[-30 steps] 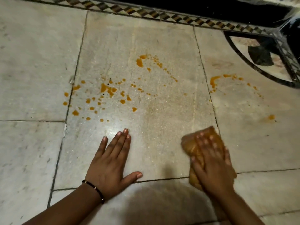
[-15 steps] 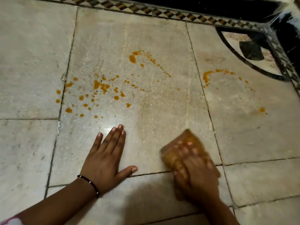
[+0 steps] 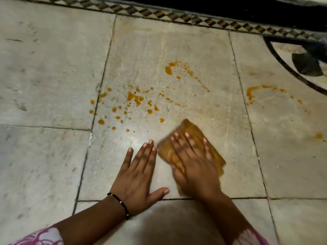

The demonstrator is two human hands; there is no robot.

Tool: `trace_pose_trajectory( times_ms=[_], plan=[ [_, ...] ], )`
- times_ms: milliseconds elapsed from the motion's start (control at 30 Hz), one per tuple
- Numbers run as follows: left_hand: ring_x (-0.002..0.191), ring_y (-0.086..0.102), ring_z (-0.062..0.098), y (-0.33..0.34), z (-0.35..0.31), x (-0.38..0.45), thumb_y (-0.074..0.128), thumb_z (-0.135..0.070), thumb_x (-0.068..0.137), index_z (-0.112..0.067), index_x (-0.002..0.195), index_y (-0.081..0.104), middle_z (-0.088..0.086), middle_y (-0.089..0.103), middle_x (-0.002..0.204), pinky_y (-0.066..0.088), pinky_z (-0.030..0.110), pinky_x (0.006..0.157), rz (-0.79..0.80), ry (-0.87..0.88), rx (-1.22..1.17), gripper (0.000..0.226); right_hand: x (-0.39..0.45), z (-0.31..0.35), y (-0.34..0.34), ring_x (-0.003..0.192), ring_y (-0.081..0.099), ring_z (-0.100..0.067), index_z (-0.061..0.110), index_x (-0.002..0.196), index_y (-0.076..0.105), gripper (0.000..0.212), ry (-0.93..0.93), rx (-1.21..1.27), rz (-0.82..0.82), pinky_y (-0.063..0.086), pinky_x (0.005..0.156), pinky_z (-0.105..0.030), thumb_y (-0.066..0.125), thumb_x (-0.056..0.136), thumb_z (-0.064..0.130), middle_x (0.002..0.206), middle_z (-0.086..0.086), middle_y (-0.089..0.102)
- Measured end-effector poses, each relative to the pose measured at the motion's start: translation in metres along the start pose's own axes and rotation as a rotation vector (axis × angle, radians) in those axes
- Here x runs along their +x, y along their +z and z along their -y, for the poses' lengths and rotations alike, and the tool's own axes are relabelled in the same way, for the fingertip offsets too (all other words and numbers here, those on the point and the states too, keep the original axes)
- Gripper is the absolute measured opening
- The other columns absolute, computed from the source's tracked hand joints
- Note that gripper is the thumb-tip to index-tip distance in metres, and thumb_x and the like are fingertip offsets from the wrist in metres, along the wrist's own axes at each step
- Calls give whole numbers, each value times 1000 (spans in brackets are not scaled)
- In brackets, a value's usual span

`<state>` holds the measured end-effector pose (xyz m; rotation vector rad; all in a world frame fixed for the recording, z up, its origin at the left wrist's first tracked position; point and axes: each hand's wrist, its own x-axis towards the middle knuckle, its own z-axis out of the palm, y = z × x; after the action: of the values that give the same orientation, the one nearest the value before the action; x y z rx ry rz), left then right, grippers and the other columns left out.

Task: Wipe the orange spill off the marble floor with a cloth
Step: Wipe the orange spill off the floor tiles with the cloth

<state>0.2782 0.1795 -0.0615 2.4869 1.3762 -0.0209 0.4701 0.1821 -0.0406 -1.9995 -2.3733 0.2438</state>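
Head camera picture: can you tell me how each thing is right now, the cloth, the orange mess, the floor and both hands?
Cloth: folded, orange-stained, flat on the floor under the right hand.
Orange spill: unwiped drops and smears beyond the cloth.
Marble floor: spattered with orange.
Right hand: fingers straight, pressing the cloth.
Left hand: flat on the floor, fingers spread.

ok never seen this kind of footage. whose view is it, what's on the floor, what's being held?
There is no machine here: a person wears one wide-angle camera on the head, looking forward and down at their own hands. They work over a marble floor of large pale slabs with a patterned border along the top. Orange spill lies in scattered drops on the middle slab, with more spots on the slab to the right. The left hand, a black bracelet at its wrist, rests flat on the floor. The right hand presses flat, fingers spread, on a folded orange-stained cloth, just below the drops.
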Motion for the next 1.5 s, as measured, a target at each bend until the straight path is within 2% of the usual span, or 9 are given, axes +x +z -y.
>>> trace_pose_trajectory(
  times_ms=[267, 467, 600, 700, 800, 1033, 1167, 1300, 1500],
  plan=[
    [144, 1, 27, -26, 27, -18, 21, -70, 86, 0, 147, 7, 19, 0, 155, 1, 49, 113, -214, -213, -147, 93, -67, 0, 16, 133, 37, -37, 4, 141, 35, 68, 671, 101, -142, 11, 113, -47, 30, 83, 40, 142, -20, 43],
    [144, 1, 27, -38, 65, -35, 7, -73, 83, 0, 147, 6, 14, -5, 155, -3, 49, 113, -327, -477, -193, 97, -44, 117, 29, 128, 44, -29, 5, 129, 42, 48, 153, 184, -43, 19, 108, -46, 34, 85, 24, 133, -17, 55],
    [144, -5, 19, -55, 80, -55, 1, -73, 83, -4, 148, 3, 9, -8, 156, -8, 42, 114, -435, -543, -242, 95, -28, 176, 5, 127, 45, -13, 20, 132, 51, 45, -47, 726, 133, 24, 109, -32, 24, 99, 34, 135, 2, 54],
    [144, -7, 18, -72, 93, -71, 5, -66, 87, -6, 148, 0, 7, -8, 156, -10, 37, 114, -525, -558, -273, 86, -2, 170, -30, 114, 54, -16, 35, 113, 59, 24, 227, 1336, 274, 40, 102, -34, 51, 90, 34, 124, 5, 59],
    [144, -6, 19, -78, 107, -77, 11, -57, 90, -6, 148, 1, 9, -7, 157, -9, 36, 114, -567, -583, -244, 78, 26, 110, -53, 93, 62, -29, 10, 101, 66, 25, 470, 1779, 149, 49, 88, -43, 63, 77, 16, 104, -17, 67],
    [144, 0, 25, -48, 97, -44, 13, -60, 85, -3, 147, 4, 14, -3, 156, -2, 45, 114, -387, -582, -229, 85, 39, -41, -67, 111, 53, -15, 19, 113, 64, 24, 702, 999, -270, 42, 84, -25, 51, 93, 12, 120, -2, 61],
    [144, 0, 25, -34, 94, -28, 12, -59, 87, -4, 148, 5, 14, -2, 157, -2, 47, 114, -273, -525, -133, 83, 64, 12, -53, 121, 48, -15, 21, 127, 58, 37, 397, 679, -162, 36, 99, -28, 52, 92, 31, 134, 1, 54],
    [144, 6, 25, -23, 94, -22, 14, -57, 89, -4, 148, 8, 15, 4, 157, 0, 46, 116, -229, -525, -76, 79, 63, 57, -28, 143, 16, -19, 27, 142, 39, 63, 36, 227, 62, 11, 117, -43, 37, 86, 56, 155, 7, 23],
    [144, 8, 24, -20, 93, -21, 14, -57, 90, -5, 148, 7, 14, 6, 157, 0, 46, 116, -217, -527, -43, 78, -12, 17, -29, 129, 38, -1, 34, 97, 70, 39, -140, 463, 41, 21, 113, -44, 42, 74, 21, 124, 16, 61]
  ],
)
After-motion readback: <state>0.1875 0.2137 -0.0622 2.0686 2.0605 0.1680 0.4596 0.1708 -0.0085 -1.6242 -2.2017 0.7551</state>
